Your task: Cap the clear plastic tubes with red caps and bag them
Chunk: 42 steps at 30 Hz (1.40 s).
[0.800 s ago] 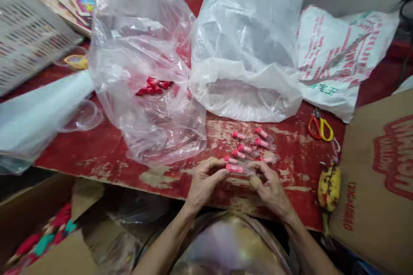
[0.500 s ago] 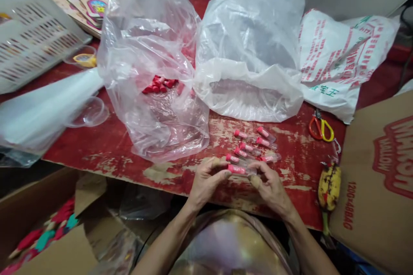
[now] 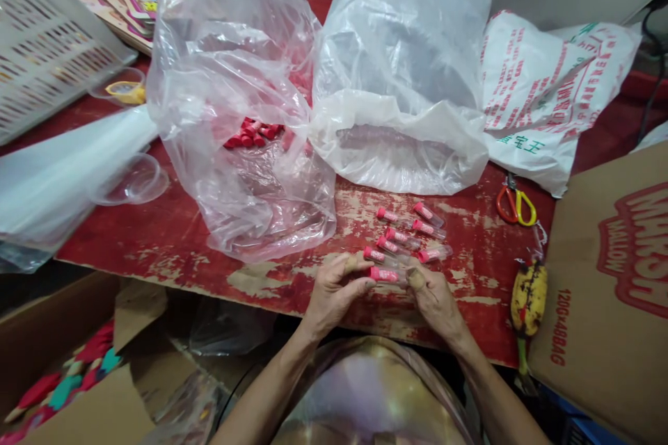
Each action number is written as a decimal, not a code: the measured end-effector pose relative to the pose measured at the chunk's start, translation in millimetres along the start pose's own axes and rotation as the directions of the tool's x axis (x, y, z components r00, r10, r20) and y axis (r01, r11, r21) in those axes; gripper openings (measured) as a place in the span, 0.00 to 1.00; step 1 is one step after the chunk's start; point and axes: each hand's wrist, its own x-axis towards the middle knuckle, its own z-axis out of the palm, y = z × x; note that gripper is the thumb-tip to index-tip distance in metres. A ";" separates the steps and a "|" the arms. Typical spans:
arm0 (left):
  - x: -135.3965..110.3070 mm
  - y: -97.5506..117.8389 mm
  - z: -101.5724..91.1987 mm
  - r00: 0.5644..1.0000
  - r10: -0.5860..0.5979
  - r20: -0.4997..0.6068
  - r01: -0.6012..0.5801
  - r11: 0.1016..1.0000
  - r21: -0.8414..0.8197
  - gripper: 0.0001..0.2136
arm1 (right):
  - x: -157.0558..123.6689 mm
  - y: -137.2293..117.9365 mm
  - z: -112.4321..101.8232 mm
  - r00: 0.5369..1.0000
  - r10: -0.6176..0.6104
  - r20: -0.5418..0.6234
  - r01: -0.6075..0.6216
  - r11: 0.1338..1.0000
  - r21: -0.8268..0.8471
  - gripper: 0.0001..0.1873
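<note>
Where hands (image 3: pixel 332 289) (image 3: pixel 437 297) pinch, a tube (image 3: pixel 385 275) lies between.

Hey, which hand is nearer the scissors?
Right. The right hand is left of the scissors and lower in the picture; the left hand is farther left, at the red end of a tube.

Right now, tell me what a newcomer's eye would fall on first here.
Probably the puffed, cloudy bag at the back of the worn red table, with a clearer bag to its left. Next, the pink-topped tube held between the left hand and right hand near the front edge. The bold-lettered carton fills the right side.
</note>
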 end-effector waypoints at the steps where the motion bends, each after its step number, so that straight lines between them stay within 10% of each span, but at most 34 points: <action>1: 0.2 -0.1 0.1 1.000 -0.009 -0.019 0.009 1.000 0.003 0.07 | 0.2 -0.1 -0.6 1.000 0.008 0.010 -0.008 1.000 0.001 0.17; 23: -4.7 -2.9 -10.1 0.987 -0.161 -0.025 0.159 0.985 -0.064 0.08 | 3.7 -4.3 8.3 0.991 -0.116 0.070 0.125 0.982 -0.142 0.11; 31: 1.3 -16.1 -24.2 0.919 -0.354 -0.173 0.325 0.929 -0.176 0.15 | 61.2 -21.2 27.8 0.935 -0.285 0.212 0.354 0.709 -0.610 0.10; 37: 0.1 -8.8 -32.3 0.938 -0.231 -0.260 0.246 0.969 0.028 0.10 | 84.2 -26.7 36.5 0.957 -0.220 0.192 0.283 0.540 -0.793 0.12; 42: 9.8 39.1 -43.6 0.982 -0.034 -0.188 0.064 0.986 0.154 0.08 | 77.9 -47.7 24.7 0.915 -0.360 0.183 0.394 0.695 -0.602 0.14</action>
